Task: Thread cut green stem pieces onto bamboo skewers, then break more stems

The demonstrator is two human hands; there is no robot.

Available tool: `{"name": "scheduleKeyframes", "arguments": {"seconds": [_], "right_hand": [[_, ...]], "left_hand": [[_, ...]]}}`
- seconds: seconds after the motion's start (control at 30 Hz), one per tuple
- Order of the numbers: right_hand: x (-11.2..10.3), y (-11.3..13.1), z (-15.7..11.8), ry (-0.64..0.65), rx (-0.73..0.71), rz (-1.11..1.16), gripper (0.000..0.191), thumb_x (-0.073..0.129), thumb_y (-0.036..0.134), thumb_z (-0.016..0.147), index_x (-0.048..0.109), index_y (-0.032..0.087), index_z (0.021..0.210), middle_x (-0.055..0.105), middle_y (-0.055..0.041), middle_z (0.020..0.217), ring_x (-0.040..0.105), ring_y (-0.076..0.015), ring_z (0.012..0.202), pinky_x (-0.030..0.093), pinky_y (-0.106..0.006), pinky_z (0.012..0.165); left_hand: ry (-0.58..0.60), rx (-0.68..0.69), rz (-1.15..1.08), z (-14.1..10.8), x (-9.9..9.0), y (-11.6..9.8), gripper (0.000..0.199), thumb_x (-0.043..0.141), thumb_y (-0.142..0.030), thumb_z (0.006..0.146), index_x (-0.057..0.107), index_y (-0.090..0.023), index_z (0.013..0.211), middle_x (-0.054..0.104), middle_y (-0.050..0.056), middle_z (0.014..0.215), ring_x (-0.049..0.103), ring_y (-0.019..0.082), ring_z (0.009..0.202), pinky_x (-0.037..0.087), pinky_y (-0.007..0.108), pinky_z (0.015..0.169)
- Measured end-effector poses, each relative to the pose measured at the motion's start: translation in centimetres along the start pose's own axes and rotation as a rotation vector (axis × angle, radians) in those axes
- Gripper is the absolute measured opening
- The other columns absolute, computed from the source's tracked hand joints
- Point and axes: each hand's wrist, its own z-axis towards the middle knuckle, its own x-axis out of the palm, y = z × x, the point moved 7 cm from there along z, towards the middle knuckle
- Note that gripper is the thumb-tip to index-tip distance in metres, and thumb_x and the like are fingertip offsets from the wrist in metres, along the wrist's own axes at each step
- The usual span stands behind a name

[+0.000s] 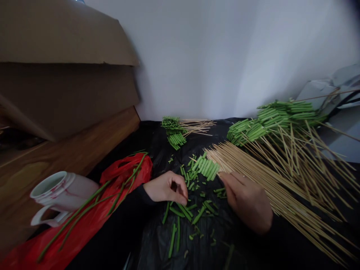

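My left hand is closed in a pinch, thumb and forefinger together, just above loose cut green stem pieces. What lies between its fingertips is too small to make out. My right hand is closed at the right end of a row of green stem pieces. These sit side by side, threaded on a bamboo skewer whose pale tip pokes out at the left. Short scraps are scattered over the black plastic sheet between the hands.
Many bare bamboo skewers fan out at right. Finished green skewers are piled at the back right, with a smaller stack at the back middle. Long green stems lie on a red bag beside a white mug. A cardboard box stands left.
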Motion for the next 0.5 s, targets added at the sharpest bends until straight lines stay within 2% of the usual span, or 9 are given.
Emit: {"name": "scheduleKeyframes", "arguments": {"seconds": [0.1,0.27,0.4,0.5], "right_hand": [[0.16,0.19,-0.02,0.018,-0.003,0.010,0.023,0.043,0.014,0.091,0.064,0.018,0.097,0.061,-0.0019,0.073,0.057,-0.0129,0.067,0.037,-0.026,0.062],[0.19,0.39,-0.03,0.024,-0.006,0.014,0.024,0.041,0.014,0.091,0.064,0.018,0.097,0.061,-0.0024,0.075,0.057,-0.0125,0.068,0.039,-0.026,0.061],[0.41,0.33,-0.07,0.048,0.001,0.029,0.024,0.042,0.014,0.091,0.065,0.019,0.095,0.062,-0.0031,0.076,0.058,-0.0130,0.071,0.040,-0.026,0.063],[0.55,0.33,-0.11,0.060,0.000,0.042,0.024,0.042,0.014,0.091,0.065,0.018,0.097,0.062,-0.0035,0.078,0.059,-0.0137,0.074,0.041,-0.026,0.067]], "left_hand": [[0.094,0.107,0.216,-0.20,0.89,-0.20,0.026,0.079,-0.042,0.064,0.075,-0.017,0.072,0.061,0.002,0.068,0.052,0.012,0.063,0.037,0.025,0.057],[0.132,0.233,0.472,-0.01,1.06,0.14,0.023,0.078,-0.044,0.066,0.077,-0.023,0.075,0.062,0.002,0.069,0.054,0.014,0.068,0.038,0.027,0.075],[0.102,0.245,0.519,0.19,1.00,0.08,0.022,0.077,-0.043,0.067,0.077,-0.024,0.078,0.064,0.002,0.071,0.055,0.014,0.070,0.037,0.027,0.074],[0.021,0.226,0.548,0.53,0.87,-0.05,0.019,0.074,-0.041,0.071,0.077,-0.024,0.077,0.066,0.002,0.071,0.056,0.014,0.071,0.037,0.026,0.072]]}}
